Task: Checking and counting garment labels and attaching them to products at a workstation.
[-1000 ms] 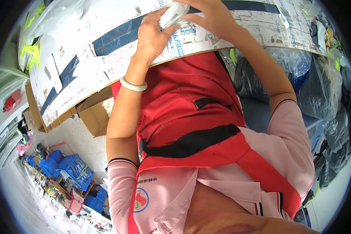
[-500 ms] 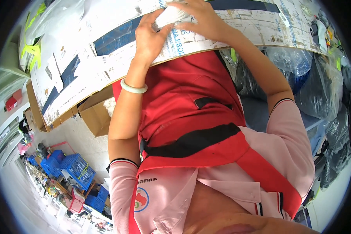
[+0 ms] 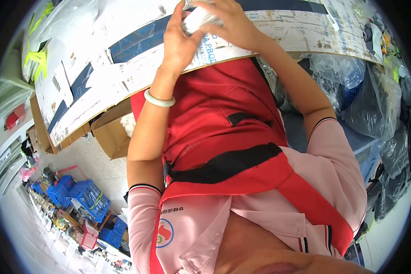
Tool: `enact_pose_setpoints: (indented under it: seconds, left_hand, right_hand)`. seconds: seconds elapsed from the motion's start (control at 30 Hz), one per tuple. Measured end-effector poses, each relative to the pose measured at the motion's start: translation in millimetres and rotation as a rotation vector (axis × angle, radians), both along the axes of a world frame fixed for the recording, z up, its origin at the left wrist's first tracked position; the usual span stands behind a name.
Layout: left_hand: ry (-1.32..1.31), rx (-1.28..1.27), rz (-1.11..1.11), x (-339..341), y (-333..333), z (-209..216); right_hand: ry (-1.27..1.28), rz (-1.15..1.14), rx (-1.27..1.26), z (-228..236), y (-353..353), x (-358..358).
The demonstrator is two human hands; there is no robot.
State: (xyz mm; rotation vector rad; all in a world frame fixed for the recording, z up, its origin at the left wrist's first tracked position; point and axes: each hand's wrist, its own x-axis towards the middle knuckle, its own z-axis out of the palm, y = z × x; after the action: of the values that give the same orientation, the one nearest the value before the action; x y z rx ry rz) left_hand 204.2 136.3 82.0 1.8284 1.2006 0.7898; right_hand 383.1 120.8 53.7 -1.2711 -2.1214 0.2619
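At the top of the head view, a small white bundle sits between my two hands, above the cardboard-covered tabletop. It looks soft and ribbed, but its exact kind cannot be made out. My left hand is curved round its left side, thumb against the lower edge. From the right, my right hand lies over it with bent fingers that hide part of the bundle. A pale bangle circles my left wrist.
Open brown cardboard boxes stand under the table's left edge. Blue plastic crates are on the floor at the lower left. Clear and dark plastic bags crowd the right side. Bright yellow-green strips hang at the far left.
My right hand has come in closer over the white bundle, its fingers more bent. My left hand has shifted slightly to the right, with its fingers reaching higher.
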Motion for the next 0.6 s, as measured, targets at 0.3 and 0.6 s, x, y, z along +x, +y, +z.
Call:
enact_pose_setpoints:
  seconds: [0.3,0.6]
  left_hand:
    - [-0.166,-0.006,-0.03,-7.3,1.8,-21.0]
    - [-0.614,0.01,-0.202,1.5,1.8,-35.1]
  right_hand:
    - [-0.267,0.131,-0.009,3.6,-12.0,-3.3]
    - [1.002,0.002,-0.577,-15.2,29.9,10.6]
